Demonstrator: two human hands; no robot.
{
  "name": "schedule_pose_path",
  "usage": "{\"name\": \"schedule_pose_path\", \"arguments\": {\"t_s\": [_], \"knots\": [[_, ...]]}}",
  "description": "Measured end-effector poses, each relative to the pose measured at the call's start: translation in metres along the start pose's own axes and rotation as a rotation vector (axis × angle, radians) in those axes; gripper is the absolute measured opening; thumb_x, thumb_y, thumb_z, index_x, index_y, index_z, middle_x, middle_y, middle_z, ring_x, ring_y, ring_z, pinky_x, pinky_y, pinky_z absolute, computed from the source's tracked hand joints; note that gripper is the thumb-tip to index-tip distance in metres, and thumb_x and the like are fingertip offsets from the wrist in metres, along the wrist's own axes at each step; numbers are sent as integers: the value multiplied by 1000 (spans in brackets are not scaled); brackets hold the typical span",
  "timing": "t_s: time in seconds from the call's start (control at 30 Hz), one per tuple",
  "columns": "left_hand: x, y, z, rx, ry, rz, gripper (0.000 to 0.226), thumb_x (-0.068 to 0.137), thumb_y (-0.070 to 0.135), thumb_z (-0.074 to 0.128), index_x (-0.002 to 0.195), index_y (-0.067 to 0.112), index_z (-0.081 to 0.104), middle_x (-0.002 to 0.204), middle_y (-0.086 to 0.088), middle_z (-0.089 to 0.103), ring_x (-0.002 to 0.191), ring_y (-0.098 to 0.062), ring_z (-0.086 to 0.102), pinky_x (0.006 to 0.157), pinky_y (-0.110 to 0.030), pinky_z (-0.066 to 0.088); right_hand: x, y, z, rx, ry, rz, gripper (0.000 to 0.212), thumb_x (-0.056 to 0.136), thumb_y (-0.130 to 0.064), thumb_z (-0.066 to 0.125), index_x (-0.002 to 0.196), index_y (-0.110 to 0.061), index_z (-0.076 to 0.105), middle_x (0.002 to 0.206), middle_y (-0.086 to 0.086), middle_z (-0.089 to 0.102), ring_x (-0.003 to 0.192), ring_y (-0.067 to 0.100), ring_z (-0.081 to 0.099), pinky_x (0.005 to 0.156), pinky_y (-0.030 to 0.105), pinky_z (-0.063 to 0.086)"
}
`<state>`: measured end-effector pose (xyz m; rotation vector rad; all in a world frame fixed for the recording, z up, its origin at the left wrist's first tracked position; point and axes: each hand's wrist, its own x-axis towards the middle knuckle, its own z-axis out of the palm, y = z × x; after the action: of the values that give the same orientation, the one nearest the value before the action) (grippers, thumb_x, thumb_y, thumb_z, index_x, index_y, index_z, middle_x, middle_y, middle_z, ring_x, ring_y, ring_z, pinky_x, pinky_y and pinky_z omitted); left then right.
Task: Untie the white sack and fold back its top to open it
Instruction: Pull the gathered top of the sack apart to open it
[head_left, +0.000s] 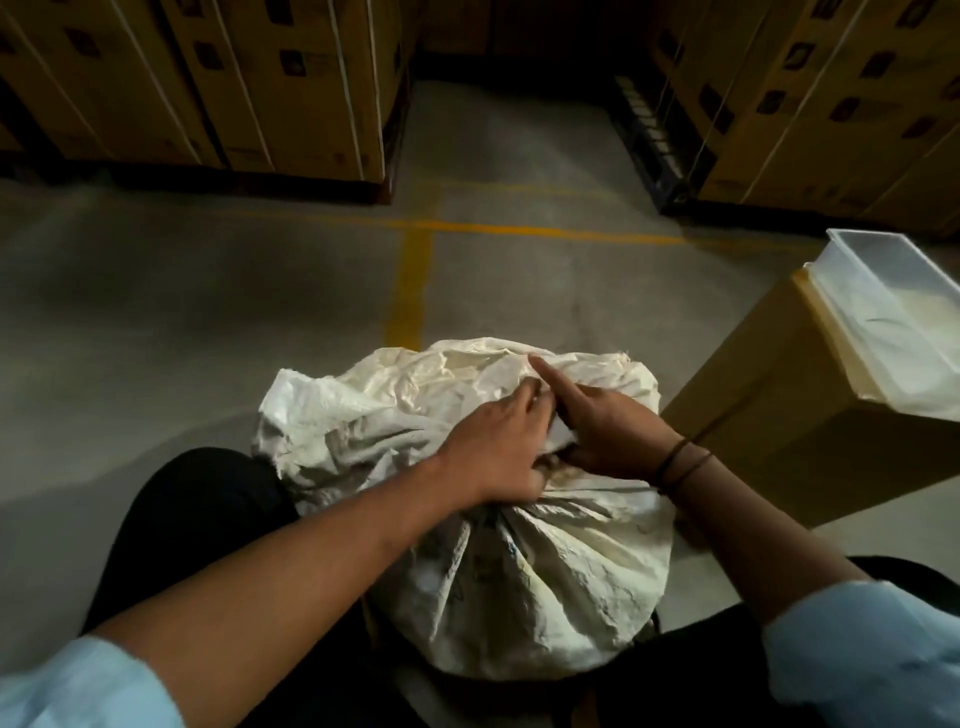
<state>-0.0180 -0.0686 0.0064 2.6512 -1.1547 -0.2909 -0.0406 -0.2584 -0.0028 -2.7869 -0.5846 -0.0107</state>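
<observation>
The white sack (550, 587) stands on the floor between my knees, full and round, its neck gathered tight under my hands. Its loose crumpled top (395, 400) flops away from me. My left hand (493, 447) grips the bunched fabric at the neck, fingers curled into the folds. My right hand (608, 426) presses against the same spot from the right, index finger stretched out along the top and the other fingers closed on the fabric. The tie itself is hidden beneath both hands.
A tall cardboard box (789, 421) stands close on the right with a clear plastic tub (893, 317) on top. Strapped carton stacks on pallets (218, 88) line the back left and back right. Yellow lines (415, 270) mark the concrete floor ahead.
</observation>
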Motion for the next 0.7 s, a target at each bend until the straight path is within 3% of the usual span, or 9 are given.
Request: {"name": "schedule_pose_path", "arguments": {"t_s": [0.1,0.2,0.27,0.33,0.43,0.53,0.57,0.63,0.7], "knots": [[3,-18,-12,-417,-306,-114,124,76,62,75,158,25,-10,166,-7,15,139,-27,43,111,-37,40,-5,12,15,-249,205,6,82,78,-13,47,157,-14,23,86,12,65,60,34,61,45,41,50],[2,-45,-18,-167,-429,-67,118,68,69,77,158,20,17,158,-2,36,137,-24,41,111,-39,38,-10,21,23,-364,335,-2,67,80,-11,39,146,-3,39,87,11,63,62,31,60,45,39,52],[2,-54,-15,-1,-329,-63,91,66,66,76,143,29,45,136,2,56,124,-23,50,99,-39,46,-9,24,24,-333,294,8,59,82,-10,41,141,-5,45,100,13,67,76,32,65,57,42,58],[3,-50,-10,-33,-178,-66,52,70,47,76,118,33,62,109,4,66,104,-21,61,75,-32,48,-6,25,12,-240,60,56,64,84,-10,53,146,-15,41,126,11,63,108,32,63,85,46,58],[1,-33,1,-37,-26,8,29,77,28,71,105,26,61,103,-1,68,92,-24,65,65,-29,44,-11,21,-16,-194,-300,82,103,77,-35,71,160,-21,12,163,1,23,152,25,16,125,42,19],[-1,-25,7,-53,99,109,29,85,27,68,113,25,59,105,-2,68,89,-25,66,67,-31,47,-19,-3,-28,-224,-227,-81,118,76,-64,64,160,-23,-7,169,-3,-2,155,17,-10,126,36,1],[-1,-23,8,-35,141,136,30,88,25,66,117,22,60,107,-5,69,89,-27,67,68,-34,50,-19,-11,-25,-264,-175,-115,119,76,-70,61,160,-23,-7,169,-1,1,156,17,-4,126,36,7],[0,-18,7,-38,231,128,33,91,22,64,121,9,62,110,-16,68,91,-36,67,75,-42,54,-13,-23,-10,-297,-46,-96,119,75,-69,66,161,-23,-3,164,3,24,148,24,32,116,40,39],[1,-14,8,-123,321,103,41,88,17,65,126,1,59,115,-22,65,88,-42,66,75,-46,54,-6,-26,5,-282,134,-42,108,82,-56,65,160,-26,-2,141,4,50,112,26,62,78,44,58]]}}
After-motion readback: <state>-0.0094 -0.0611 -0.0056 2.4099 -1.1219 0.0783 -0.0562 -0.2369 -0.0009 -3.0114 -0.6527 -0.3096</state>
